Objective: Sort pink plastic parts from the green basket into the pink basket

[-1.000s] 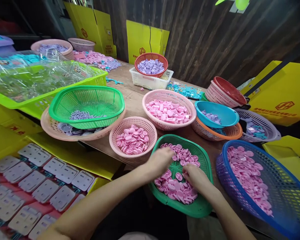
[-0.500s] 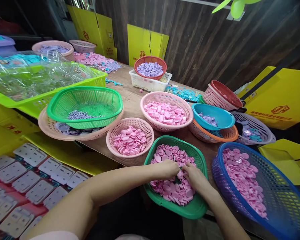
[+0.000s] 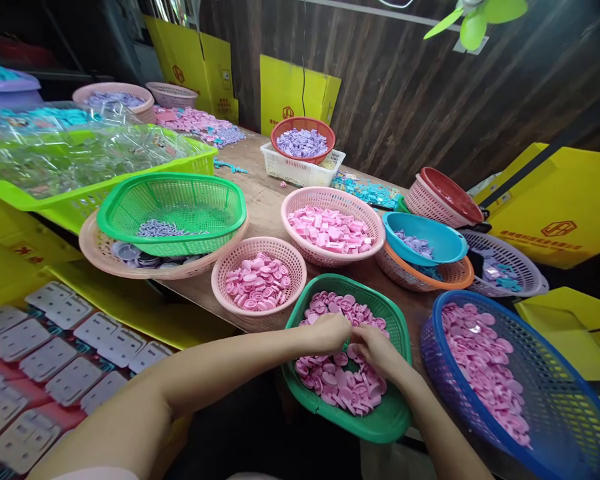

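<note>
A green basket [image 3: 319, 407] of pink round plastic pieces [image 3: 340, 387] is right in front of me, over the table's near edge. Above the pieces, my left hand [image 3: 333, 332] and my right hand [image 3: 373, 348] meet with their fingers closed together. Whatever they pinch is hidden between the fingers. Left of the green basket stands a small pink basket [image 3: 220, 288] of pink oval pieces [image 3: 260, 283]. On the right a large blue basket [image 3: 437, 357] leans at a tilt, holding more pink round pieces [image 3: 485, 373].
Behind are a pink basket [image 3: 325, 257] of pink blocks, a turquoise bowl [image 3: 445, 250] on an orange basket [image 3: 425, 281], and a bright green basket [image 3: 200, 190]. White panels [image 3: 55, 360] lie low at left. Yellow cartons [image 3: 300, 93] stand by the wall; a green fan [image 3: 475, 27] hangs overhead.
My hands have drawn closer together and shifted slightly left above the pink pieces. The view has tilted a little, so more of the fan shows.
</note>
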A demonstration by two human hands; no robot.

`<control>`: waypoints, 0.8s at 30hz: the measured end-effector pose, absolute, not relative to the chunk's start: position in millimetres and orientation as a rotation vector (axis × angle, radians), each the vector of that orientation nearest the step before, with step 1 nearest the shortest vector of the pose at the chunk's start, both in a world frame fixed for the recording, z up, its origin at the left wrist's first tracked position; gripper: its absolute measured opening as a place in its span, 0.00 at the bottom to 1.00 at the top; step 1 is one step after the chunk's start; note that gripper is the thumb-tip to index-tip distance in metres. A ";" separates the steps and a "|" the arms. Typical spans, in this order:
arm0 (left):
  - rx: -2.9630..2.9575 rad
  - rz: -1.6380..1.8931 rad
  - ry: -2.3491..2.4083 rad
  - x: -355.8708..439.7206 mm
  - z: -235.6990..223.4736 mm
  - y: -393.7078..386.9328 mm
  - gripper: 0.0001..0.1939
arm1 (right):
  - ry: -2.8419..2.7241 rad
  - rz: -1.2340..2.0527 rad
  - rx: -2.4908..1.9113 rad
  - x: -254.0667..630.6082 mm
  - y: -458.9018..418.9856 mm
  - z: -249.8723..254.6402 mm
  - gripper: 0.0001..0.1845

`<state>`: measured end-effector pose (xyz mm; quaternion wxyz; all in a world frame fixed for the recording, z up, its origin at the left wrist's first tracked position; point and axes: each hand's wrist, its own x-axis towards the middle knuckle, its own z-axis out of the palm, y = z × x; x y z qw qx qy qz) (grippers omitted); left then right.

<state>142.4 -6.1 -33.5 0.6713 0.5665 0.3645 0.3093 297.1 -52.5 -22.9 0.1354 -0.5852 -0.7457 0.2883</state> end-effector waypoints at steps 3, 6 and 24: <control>1.385 0.466 0.845 135.0 -24.7 2.1 0.09 | -2.037 0.926 -1.625 300.5 -50.0 -16.2 0.03; 1.404 0.308 0.793 134.7 -15.5 3.5 0.03 | -1.886 0.991 -1.575 305.9 -49.0 -8.6 0.06; 1.874 0.349 0.831 172.9 -28.3 8.3 0.09 | -1.528 0.461 -1.688 320.8 -65.9 23.0 0.15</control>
